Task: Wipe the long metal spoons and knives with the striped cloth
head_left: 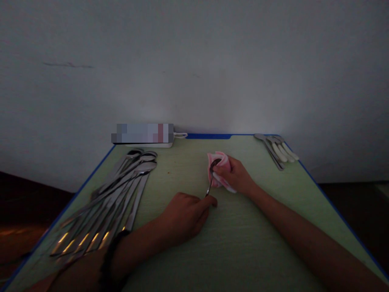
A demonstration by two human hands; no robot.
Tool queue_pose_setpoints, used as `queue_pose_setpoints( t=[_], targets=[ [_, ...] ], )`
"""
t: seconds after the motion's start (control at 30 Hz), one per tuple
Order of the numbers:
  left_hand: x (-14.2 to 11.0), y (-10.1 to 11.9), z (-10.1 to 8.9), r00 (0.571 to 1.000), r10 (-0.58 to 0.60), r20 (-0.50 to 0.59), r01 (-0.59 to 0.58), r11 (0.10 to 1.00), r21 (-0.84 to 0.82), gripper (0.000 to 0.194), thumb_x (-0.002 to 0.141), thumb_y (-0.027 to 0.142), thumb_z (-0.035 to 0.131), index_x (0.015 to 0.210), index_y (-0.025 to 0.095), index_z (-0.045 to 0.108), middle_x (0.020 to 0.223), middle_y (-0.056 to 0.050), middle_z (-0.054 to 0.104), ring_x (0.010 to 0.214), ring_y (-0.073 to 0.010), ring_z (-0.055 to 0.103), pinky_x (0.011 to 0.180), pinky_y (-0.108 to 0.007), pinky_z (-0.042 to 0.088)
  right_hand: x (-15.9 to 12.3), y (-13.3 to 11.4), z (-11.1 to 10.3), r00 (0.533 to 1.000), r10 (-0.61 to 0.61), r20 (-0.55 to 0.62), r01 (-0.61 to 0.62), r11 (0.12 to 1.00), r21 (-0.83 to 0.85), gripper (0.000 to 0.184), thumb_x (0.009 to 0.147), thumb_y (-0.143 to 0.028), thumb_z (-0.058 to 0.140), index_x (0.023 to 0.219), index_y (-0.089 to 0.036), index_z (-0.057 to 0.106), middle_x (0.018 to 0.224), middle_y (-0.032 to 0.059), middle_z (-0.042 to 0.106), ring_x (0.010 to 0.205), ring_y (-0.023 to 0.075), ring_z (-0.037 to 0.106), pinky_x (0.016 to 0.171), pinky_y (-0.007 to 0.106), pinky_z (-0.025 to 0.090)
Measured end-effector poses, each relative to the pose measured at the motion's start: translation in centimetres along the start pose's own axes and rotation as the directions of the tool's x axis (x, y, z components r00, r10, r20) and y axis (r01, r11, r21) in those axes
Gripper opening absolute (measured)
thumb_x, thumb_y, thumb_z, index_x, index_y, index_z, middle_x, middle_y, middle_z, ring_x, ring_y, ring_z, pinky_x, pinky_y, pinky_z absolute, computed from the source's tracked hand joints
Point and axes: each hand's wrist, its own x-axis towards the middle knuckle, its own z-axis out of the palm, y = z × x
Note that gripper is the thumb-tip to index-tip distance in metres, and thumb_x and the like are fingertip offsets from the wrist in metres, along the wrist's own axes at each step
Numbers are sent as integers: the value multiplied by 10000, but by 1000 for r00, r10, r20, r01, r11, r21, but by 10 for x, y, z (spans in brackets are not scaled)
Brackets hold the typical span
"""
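Note:
My left hand (188, 211) is closed around the handle of a metal spoon (209, 187), above the middle of the table. The spoon's bowl end lies against a pink and white cloth (222, 157). My right hand (235, 176) grips that cloth, its thumb pressing on the spoon near the bowl. Most of the handle is hidden inside my left fist. Left of my left forearm, several long metal spoons (142, 167) lie in an overlapping pile, their bowls toward the wall.
A smaller group of spoons, some with white handles (281, 152), lies at the table's far right corner. At the back left stands a box-like object (142, 134), its face blurred, with a white loop. The green table (182, 174) has blue edging and meets a pale wall (212, 69).

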Motion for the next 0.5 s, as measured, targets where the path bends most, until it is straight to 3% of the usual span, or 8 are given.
queue_pose_setpoints(
  t=[0.23, 0.5],
  targets=[
    [0, -1, 3, 1000, 1, -19, -1, 1000, -18, 240, 902, 196, 356, 1091, 212, 504, 752, -19, 688, 643, -191, 662, 637, -308, 488, 0, 0, 0, 1000, 2, 1, -2, 998, -66, 351, 730, -343, 581, 1022, -148, 591, 867, 37, 650, 737, 148, 564, 723, 286, 450],
    [0, 0, 3, 1000, -3, -24, 3, 1000, -3, 239, 909, 209, 349, 1095, 218, 499, 741, -14, 683, 633, -191, 660, 634, -317, 486, 1, -1, 0, 1000, 30, -2, -30, 993, -115, 370, 717, -319, 581, 1039, -138, 596, 847, 39, 653, 720, 148, 565, 693, 282, 447]
  ],
)
